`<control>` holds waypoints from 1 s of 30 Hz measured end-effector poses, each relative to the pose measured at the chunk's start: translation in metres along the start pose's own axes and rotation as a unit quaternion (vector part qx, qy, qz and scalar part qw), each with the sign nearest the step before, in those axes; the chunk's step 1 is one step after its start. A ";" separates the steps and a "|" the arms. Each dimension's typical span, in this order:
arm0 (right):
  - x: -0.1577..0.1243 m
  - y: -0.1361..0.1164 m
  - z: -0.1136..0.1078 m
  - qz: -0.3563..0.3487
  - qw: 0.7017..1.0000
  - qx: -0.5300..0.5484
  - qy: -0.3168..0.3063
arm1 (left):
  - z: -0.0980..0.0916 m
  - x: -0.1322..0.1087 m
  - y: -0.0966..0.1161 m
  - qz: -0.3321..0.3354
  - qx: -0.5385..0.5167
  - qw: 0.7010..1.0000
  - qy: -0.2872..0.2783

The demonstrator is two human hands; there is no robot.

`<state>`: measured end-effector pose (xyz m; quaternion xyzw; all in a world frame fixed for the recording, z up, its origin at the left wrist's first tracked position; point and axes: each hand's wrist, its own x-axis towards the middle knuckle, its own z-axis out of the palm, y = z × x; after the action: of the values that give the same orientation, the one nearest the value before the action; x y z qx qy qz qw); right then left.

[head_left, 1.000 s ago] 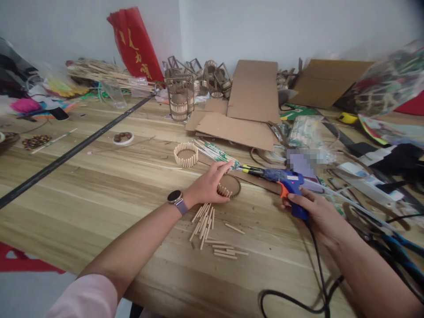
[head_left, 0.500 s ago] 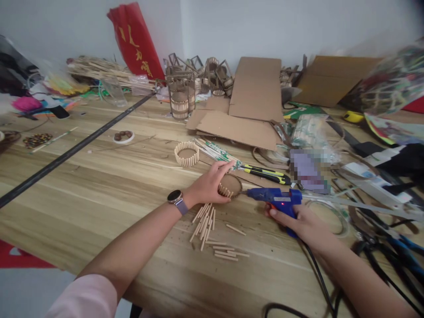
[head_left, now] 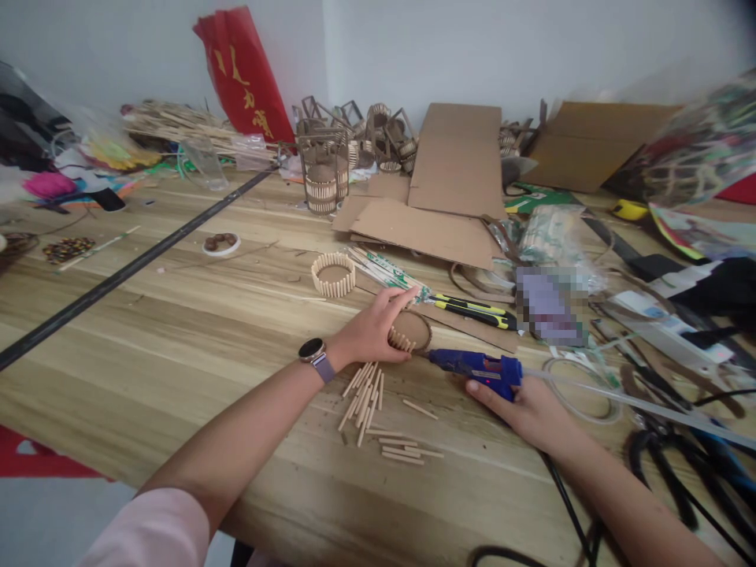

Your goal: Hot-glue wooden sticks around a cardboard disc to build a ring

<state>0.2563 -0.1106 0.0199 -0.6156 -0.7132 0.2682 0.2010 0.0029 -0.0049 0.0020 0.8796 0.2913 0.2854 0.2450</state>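
Note:
My left hand (head_left: 371, 327), with a watch on its wrist, is wrapped round the near-left side of a round cardboard base (head_left: 413, 327). Short wooden sticks stand along part of the base's rim; my fingers hide some of them. My right hand (head_left: 525, 405) grips a blue hot glue gun (head_left: 478, 370), whose nozzle points left and lies at or very near the base's right front edge. A clear glue stick (head_left: 582, 388) juts from its back. Loose short sticks (head_left: 366, 402) lie in a pile just in front of the base.
Behind my left hand stands a finished-looking ring of sticks (head_left: 334, 276). A yellow-black utility knife (head_left: 472, 309) and cardboard sheets (head_left: 425, 228) lie beyond the base. Pliers (head_left: 655, 449), a power strip (head_left: 667, 327) and the gun's black cord (head_left: 570, 496) crowd the right side.
My right hand has tilted the glue gun and brought it slightly left and down, its nozzle now at the base's lower right edge. My left hand and the base have stayed in place.

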 end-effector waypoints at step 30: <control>-0.002 -0.005 0.007 -0.007 1.000 -0.026 0.005 | 0.001 0.000 -0.001 0.008 0.004 1.000 0.007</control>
<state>0.2486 -0.1143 0.0177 -0.6168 -0.7236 0.2449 0.1899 0.0030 -0.0044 0.0002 0.8809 0.2874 0.2918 0.2372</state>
